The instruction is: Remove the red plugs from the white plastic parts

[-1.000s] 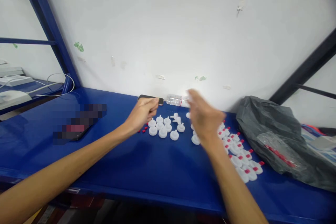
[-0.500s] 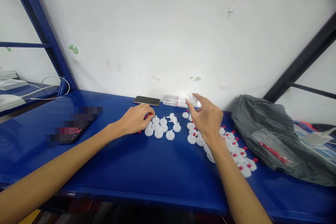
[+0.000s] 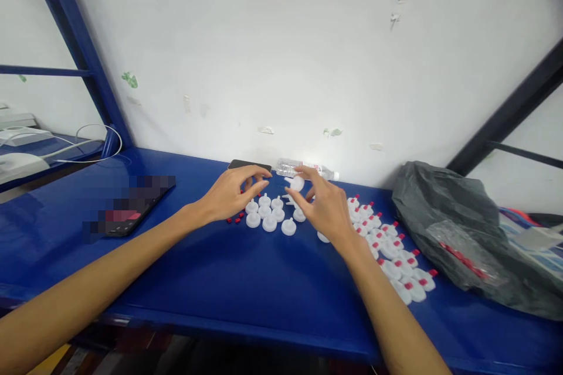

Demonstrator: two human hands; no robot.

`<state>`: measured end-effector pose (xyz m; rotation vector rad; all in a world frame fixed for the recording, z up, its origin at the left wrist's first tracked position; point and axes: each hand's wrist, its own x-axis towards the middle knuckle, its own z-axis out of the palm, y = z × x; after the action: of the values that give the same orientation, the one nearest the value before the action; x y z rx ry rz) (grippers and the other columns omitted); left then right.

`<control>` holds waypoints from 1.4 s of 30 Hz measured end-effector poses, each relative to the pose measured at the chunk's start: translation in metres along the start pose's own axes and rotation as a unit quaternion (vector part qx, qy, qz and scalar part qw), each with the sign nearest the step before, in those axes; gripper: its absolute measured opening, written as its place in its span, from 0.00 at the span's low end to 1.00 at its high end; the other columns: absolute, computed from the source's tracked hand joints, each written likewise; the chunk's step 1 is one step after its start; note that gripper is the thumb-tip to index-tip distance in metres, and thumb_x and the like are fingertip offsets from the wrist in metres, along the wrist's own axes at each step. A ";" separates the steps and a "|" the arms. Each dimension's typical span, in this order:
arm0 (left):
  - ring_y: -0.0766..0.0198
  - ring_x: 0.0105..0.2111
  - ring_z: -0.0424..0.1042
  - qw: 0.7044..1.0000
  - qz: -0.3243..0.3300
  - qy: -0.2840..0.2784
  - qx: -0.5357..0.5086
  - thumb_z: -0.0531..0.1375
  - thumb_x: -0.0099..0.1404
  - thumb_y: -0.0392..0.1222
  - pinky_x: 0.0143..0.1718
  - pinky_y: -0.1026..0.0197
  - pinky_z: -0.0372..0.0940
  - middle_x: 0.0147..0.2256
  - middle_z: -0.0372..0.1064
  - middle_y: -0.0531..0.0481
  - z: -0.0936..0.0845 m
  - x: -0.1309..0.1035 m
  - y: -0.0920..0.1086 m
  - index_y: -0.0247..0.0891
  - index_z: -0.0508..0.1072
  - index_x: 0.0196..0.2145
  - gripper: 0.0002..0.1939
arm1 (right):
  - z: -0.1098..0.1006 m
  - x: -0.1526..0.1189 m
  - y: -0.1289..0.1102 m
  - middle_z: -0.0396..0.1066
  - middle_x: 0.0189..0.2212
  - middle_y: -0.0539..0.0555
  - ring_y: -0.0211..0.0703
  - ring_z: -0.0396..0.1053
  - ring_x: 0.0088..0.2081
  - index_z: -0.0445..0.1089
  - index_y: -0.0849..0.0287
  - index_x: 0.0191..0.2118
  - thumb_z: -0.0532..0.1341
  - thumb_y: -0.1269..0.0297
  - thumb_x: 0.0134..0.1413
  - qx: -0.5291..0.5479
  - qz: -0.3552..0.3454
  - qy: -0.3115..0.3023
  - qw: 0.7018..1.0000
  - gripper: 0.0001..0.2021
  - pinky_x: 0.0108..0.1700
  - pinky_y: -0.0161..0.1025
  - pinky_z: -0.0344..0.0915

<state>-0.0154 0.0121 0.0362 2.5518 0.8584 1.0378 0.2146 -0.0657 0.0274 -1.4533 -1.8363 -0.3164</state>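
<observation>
My right hand (image 3: 323,202) grips a white plastic nozzle cap (image 3: 297,183) between thumb and fingers, its narrow spout pointing left. Facing it, my left hand (image 3: 235,190) is curled in a pinch, thumb and forefinger tips close together; whatever is between them is too small to make out. Small red caps (image 3: 238,220) lie under and beside the left hand. Between the hands, several white nozzle caps (image 3: 270,222) without red tips stand spout up on the blue table (image 3: 229,281). Right of my right hand spreads a group of white nozzle caps with red tips (image 3: 389,249).
A clear plastic bottle (image 3: 288,167) lies along the wall beside a phone (image 3: 240,164). On the right sits a dark grey plastic bag (image 3: 422,205) with a clear pouch of red pieces (image 3: 461,258) on it. A dark, partly blurred device (image 3: 141,211) lies at left.
My right hand has moved left with the white nozzle cap, toward my left hand. The left hand has lifted from the red caps and moved slightly right. The view has shifted slightly.
</observation>
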 end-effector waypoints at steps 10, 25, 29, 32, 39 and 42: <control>0.64 0.30 0.74 0.997 0.006 0.040 -0.071 0.59 0.72 0.50 0.31 0.63 0.65 0.38 0.80 0.47 -0.002 0.002 0.009 0.38 0.80 0.41 0.14 | 0.009 -0.004 -0.023 0.78 0.53 0.49 0.38 0.77 0.28 0.64 0.48 0.61 0.63 0.51 0.66 0.035 -0.036 -0.013 0.999 0.22 0.35 0.36 0.68; 0.55 0.22 0.67 0.911 -0.072 -0.155 0.376 0.53 0.61 0.40 0.26 0.56 0.47 0.21 0.69 0.44 -0.056 0.012 -0.044 0.40 0.63 0.20 0.12 | -0.009 0.004 0.009 0.80 0.43 0.54 0.50 0.76 0.37 0.69 0.53 0.57 0.52 0.70 0.67 -0.141 0.102 0.065 0.983 0.18 0.31 0.41 0.60; 0.53 0.24 0.69 0.901 -0.127 -0.206 0.359 0.54 0.59 0.41 0.27 0.56 0.49 0.23 0.72 0.42 -0.054 0.012 -0.048 0.40 0.66 0.20 0.11 | -0.013 0.004 0.033 0.80 0.41 0.63 0.60 0.74 0.47 0.72 0.60 0.56 0.51 0.74 0.65 -0.235 0.109 -0.037 0.965 0.20 0.41 0.47 0.64; 0.52 0.26 0.71 0.895 -0.159 -0.236 0.344 0.54 0.59 0.43 0.27 0.57 0.51 0.26 0.74 0.41 -0.053 0.011 -0.049 0.40 0.68 0.21 0.10 | -0.010 0.003 0.049 0.80 0.41 0.65 0.62 0.73 0.49 0.75 0.63 0.53 0.54 0.69 0.66 -0.236 0.098 -0.106 0.961 0.17 0.48 0.51 0.65; 0.52 0.27 0.73 0.896 -0.161 -0.246 0.333 0.53 0.61 0.44 0.29 0.57 0.55 0.27 0.76 0.40 -0.052 0.011 -0.054 0.40 0.72 0.22 0.13 | 0.009 -0.002 0.061 0.77 0.54 0.63 0.58 0.65 0.63 0.75 0.59 0.57 0.47 0.55 0.74 -0.202 0.071 -0.169 0.962 0.24 0.65 0.57 0.54; 0.49 0.30 0.74 0.892 -0.165 -0.249 0.339 0.52 0.61 0.45 0.30 0.56 0.57 0.31 0.77 0.38 -0.052 0.011 -0.052 0.39 0.74 0.25 0.14 | 0.015 -0.006 0.064 0.73 0.59 0.62 0.58 0.61 0.67 0.74 0.56 0.60 0.42 0.52 0.76 -0.186 0.073 -0.197 0.960 0.27 0.67 0.60 0.50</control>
<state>-0.0676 0.0611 0.0562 2.8134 1.6137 -0.0683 0.2669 -0.0401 -0.0028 -2.0210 -2.0390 -0.3296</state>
